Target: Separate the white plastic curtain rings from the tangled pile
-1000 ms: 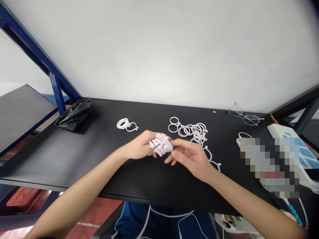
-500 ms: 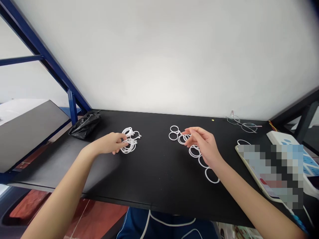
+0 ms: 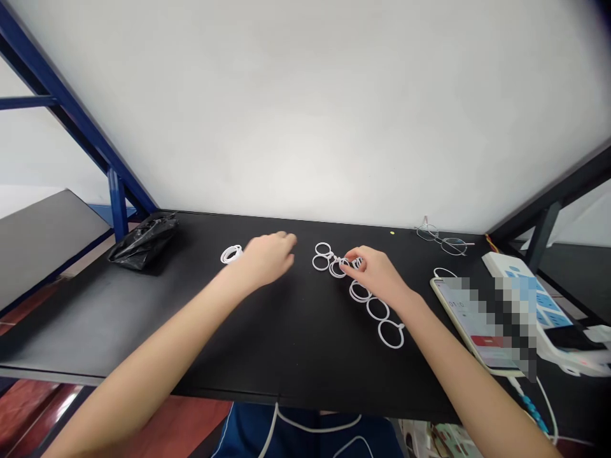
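My left hand is over the desk between two groups of white rings, its fingers stretched to the right and slightly blurred, with nothing visible in them. Just behind its wrist lies a small pile of white rings, partly covered by the hand. On the right, my right hand is closed, thumb and forefinger pinching at the white rings with small tabs. Some of that group are hidden under its fingers. A chain of similar rings runs down toward the front beside the right wrist.
The black desk meets a white wall. At the far left sits a black plastic bag. To the right are eyeglasses, a phone with a cable, and a white power strip.
My left hand has left the left pile and moved right, toward the middle. My right hand has closed down onto the right group of rings. The view has shifted slightly right.
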Motion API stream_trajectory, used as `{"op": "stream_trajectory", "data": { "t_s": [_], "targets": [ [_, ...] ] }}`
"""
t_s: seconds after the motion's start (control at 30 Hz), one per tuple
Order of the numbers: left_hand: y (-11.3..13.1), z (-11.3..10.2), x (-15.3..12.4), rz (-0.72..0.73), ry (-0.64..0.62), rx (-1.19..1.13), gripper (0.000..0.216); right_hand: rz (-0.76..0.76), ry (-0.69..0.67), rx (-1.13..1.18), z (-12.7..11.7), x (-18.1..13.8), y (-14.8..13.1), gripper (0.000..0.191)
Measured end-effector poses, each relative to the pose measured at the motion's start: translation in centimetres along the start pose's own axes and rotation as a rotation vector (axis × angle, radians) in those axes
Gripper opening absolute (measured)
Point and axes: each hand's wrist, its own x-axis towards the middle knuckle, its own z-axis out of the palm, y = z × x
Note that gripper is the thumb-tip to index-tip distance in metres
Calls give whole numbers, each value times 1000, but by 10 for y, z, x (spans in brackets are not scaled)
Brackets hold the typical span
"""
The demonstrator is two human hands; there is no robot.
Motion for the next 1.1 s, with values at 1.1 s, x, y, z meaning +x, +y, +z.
{"op": "stream_trajectory", "data": {
  "t_s": [1.1],
  "targets": [
    [44, 55, -10, -185, -260, -2088, 30, 90, 9, 927, 24, -17, -24, 38]
  ]
}}
